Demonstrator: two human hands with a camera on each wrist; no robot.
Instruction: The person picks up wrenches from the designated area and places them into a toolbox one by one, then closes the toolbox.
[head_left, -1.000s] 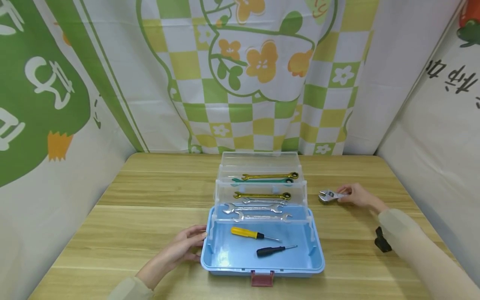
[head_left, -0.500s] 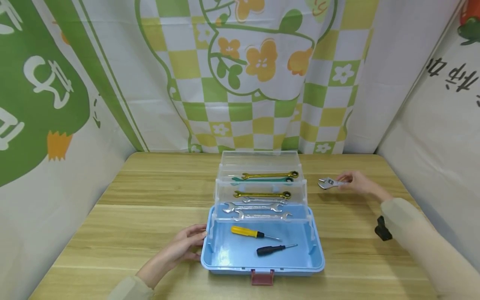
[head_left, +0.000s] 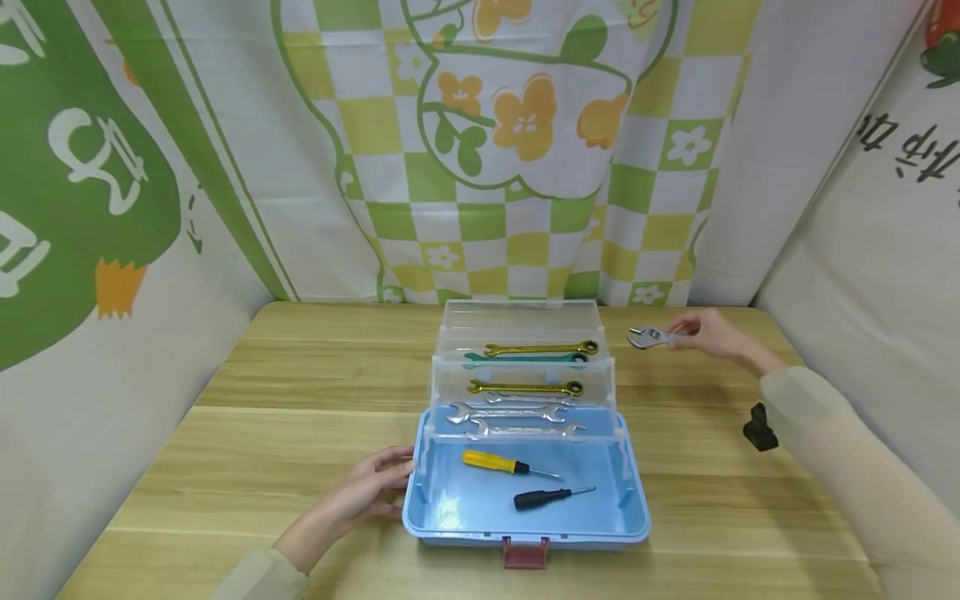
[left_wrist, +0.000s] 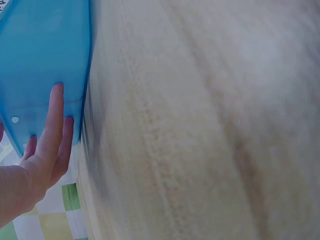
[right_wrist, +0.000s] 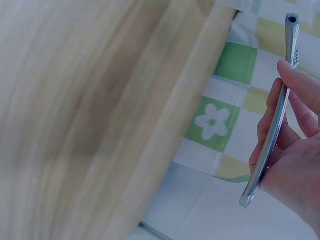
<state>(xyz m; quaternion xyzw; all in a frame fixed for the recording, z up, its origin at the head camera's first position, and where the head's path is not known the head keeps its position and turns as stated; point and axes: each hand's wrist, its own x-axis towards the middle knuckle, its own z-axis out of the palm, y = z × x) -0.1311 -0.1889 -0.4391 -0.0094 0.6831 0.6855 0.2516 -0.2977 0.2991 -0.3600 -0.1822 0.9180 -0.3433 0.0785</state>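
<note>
In the head view my right hand [head_left: 708, 333] holds an adjustable wrench [head_left: 651, 337] by its handle, raised above the right back of the table. The right wrist view shows the wrench [right_wrist: 275, 117] edge-on, between thumb and fingers. My left hand [head_left: 367, 487] rests against the left side of a blue toolbox [head_left: 525, 537]; in the left wrist view its fingers [left_wrist: 55, 110] lie nearly straight on the wall. A yellow screwdriver [head_left: 491, 462] and a black screwdriver [head_left: 542, 499] lie in the toolbox's bottom. Clear trays [head_left: 442, 383] stand unfolded behind, bearing several wrenches [head_left: 517, 432].
A small black object [head_left: 760, 429] is by the right forearm, its kind unclear. The wooden table [head_left: 300, 400] ends at a patterned curtain [head_left: 517, 233] at the back, with white sheets at both sides. A dark red latch [head_left: 525, 554] hangs at the toolbox's front.
My right hand has lifted the adjustable wrench up and away, toward the table's back edge. The left hand and toolbox stay where they were.
</note>
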